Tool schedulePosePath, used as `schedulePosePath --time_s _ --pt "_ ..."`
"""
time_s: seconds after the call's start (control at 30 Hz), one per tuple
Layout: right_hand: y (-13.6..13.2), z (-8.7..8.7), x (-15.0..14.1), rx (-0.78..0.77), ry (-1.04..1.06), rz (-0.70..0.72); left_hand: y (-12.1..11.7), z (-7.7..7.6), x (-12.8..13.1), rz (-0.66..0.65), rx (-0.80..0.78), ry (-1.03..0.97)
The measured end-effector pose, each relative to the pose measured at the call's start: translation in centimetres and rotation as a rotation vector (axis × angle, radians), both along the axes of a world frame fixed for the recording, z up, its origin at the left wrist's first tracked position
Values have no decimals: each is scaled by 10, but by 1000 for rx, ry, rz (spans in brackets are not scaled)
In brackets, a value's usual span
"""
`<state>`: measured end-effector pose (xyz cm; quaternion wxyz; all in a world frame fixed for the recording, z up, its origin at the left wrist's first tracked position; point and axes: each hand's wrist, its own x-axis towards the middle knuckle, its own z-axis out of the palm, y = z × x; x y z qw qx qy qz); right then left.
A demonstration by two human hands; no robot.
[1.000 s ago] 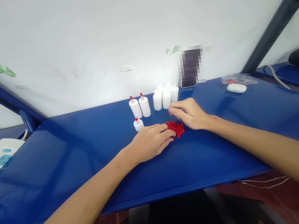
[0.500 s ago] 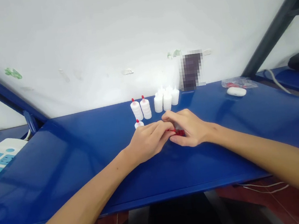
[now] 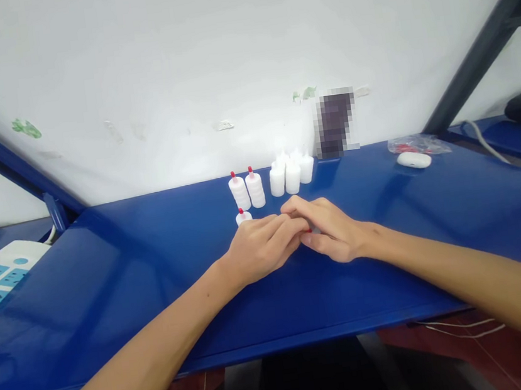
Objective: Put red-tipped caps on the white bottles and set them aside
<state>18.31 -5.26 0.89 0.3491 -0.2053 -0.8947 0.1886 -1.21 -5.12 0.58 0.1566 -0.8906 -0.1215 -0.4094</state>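
Note:
My left hand (image 3: 270, 241) and my right hand (image 3: 328, 228) meet at the fingertips above the blue table (image 3: 176, 243). The left fingers are bent together, with a tiny bit of a red piece (image 3: 309, 231) showing at their tips. Around it curls my right hand, thumb below and fingers above, hiding most of what lies between. Close behind my left hand stands a white squeeze bottle (image 3: 243, 217) with a red tip, partly covered. Two more white bottles (image 3: 247, 191) with red tips stand upright side by side. To their right is a cluster of several white bottles (image 3: 291, 175) without red tips.
A dark pixelated object (image 3: 335, 124) leans on the wall. At the back right lie a white rounded case (image 3: 414, 160) and a clear plastic bag (image 3: 432, 144) with red bits. A power strip (image 3: 2, 277) lies left. Blue metal posts (image 3: 483, 41) flank the table.
My hands have closed in on each other. The red pieces that showed between them are now almost wholly covered; my right thumb has shifted slightly down. The bottles have stayed put.

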Motion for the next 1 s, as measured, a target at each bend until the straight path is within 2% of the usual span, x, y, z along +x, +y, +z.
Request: schedulePosePath --time_s 0.23,0.4,0.57,0.7,0.8,0.9,1.0 --pt "-1 -1 1 -76 0 21 0 0 1 -20 67 -2" --pt "-5 2 0 -38 -19 -26 1 -3 1 25 73 12" --pt "-9 6 -2 57 -41 -78 -1 -9 3 40 -37 7" --pt "-10 9 -3 176 -37 -62 -5 -12 6 -28 -199 -31" --pt "-12 8 -4 263 13 -37 -8 -13 10 -79 -224 -87" --pt "-13 4 -7 326 138 -39 -8 -12 12 -105 -169 -130" --pt "-7 0 -8 223 292 -82 -4 -6 5 -53 -138 -204"
